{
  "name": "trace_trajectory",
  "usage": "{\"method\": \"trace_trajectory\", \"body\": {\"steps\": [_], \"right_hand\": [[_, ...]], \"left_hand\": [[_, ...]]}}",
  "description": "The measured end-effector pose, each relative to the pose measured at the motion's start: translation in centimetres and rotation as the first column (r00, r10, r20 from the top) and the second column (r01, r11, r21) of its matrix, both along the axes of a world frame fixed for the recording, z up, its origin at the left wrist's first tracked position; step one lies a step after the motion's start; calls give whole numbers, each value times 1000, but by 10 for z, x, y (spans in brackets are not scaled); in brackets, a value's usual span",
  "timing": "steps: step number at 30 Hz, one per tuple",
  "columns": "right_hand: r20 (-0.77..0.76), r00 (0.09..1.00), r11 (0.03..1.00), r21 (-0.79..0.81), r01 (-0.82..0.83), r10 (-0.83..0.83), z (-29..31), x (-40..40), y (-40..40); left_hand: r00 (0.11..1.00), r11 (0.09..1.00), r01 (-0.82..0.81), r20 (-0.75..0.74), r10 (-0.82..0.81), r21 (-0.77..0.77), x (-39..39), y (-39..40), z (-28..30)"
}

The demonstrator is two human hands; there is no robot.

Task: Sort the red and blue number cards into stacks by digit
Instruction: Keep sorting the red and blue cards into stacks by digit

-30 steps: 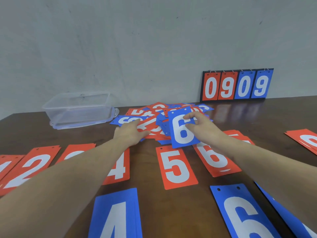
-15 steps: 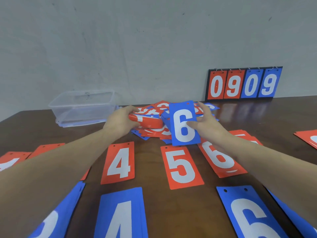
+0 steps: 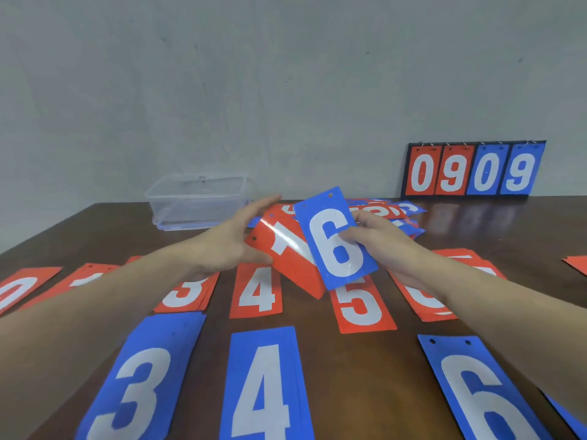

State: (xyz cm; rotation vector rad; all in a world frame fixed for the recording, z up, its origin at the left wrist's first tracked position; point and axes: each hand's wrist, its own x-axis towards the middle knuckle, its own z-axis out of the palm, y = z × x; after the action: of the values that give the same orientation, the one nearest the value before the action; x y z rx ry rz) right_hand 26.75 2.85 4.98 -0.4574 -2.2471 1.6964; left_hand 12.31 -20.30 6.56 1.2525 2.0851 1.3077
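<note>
Blue 6 card (image 3: 336,239) pinched, right hand (image 3: 386,241) | left hand (image 3: 230,246) grips red card (image 3: 287,252) (digit unclear)

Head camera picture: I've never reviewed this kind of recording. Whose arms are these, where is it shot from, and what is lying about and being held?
No machine here: a person wears a camera on the head, looking down at their own arms. The right hand pinches a blue 6 card. The left hand holds a red card, its digit partly hidden. On the brown table lie sorted cards: red 4, red 5, blue 3, blue 4, blue 6 stack. Behind them is an unsorted pile, a clear plastic box and a flip scoreboard reading 0909.
</note>
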Motion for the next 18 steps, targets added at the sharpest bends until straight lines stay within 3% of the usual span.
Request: {"method": "trace_trajectory", "body": {"steps": [4,8,12,18], "right_hand": [[78,993,995,45,-92,88,3,2,-20],[165,978,984,100,-146,128,9,13,-26],[217,971,987,101,-126,102,13,41,-17],[288,958,999,44,-19,6,10,106,18]], "left_hand": [[983,996,43,174,-56,79,14,-11,-2],[929,967,-132,368,44,219,26,-16,-3],[862,943,-225,502,76,244,30,-14,-5],[865,966,-181,497,68,183,51,17,-15]]}}
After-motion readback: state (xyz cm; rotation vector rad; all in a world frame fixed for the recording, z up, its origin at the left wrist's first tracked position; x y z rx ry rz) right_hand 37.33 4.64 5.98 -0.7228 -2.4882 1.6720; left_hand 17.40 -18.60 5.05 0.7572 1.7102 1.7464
